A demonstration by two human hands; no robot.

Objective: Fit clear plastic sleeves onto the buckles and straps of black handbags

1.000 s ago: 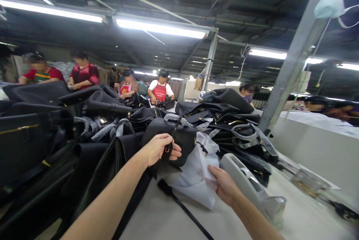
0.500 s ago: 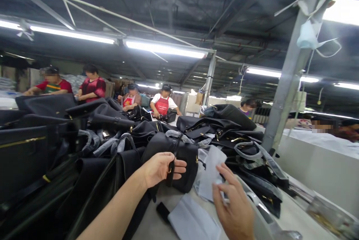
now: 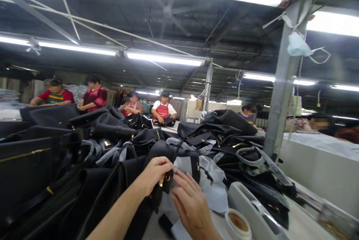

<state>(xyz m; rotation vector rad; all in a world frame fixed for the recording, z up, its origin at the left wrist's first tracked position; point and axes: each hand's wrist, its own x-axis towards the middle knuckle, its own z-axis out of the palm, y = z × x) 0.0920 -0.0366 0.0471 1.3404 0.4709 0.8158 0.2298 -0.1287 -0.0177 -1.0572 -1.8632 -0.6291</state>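
A black bag point(image 3: 159, 151) with gold fittings lies before me, a wrapped handle across its top. My left hand point(image 3: 154, 174) pinches its black strap point(image 3: 167, 182), from which a gold buckle hangs. Against the bag's front rests a pale grey-white sheet point(image 3: 183, 163), its upper part showing beside the strap. My right hand point(image 3: 192, 204) has its fingers together on the lower edge of this sheet, close to my left fingertips. The right thumb is hidden. Below, another pale sheet point(image 3: 178, 229) lies partly under my right hand, beside a small black piece point(image 3: 166, 225).
Black bags point(image 3: 25, 157) are heaped at left and behind; more, with wrapped handles point(image 3: 248, 157), lie at right. A round tub with brown contents point(image 3: 238, 222) stands beside a grey tray point(image 3: 238, 195). A metal post point(image 3: 282, 83) rises at right. Several people work farther back.
My right hand has moved left, bringing the pale sheet from beside the bag onto its front. My left hand stays at the strap. The brown-filled tub has come into view.
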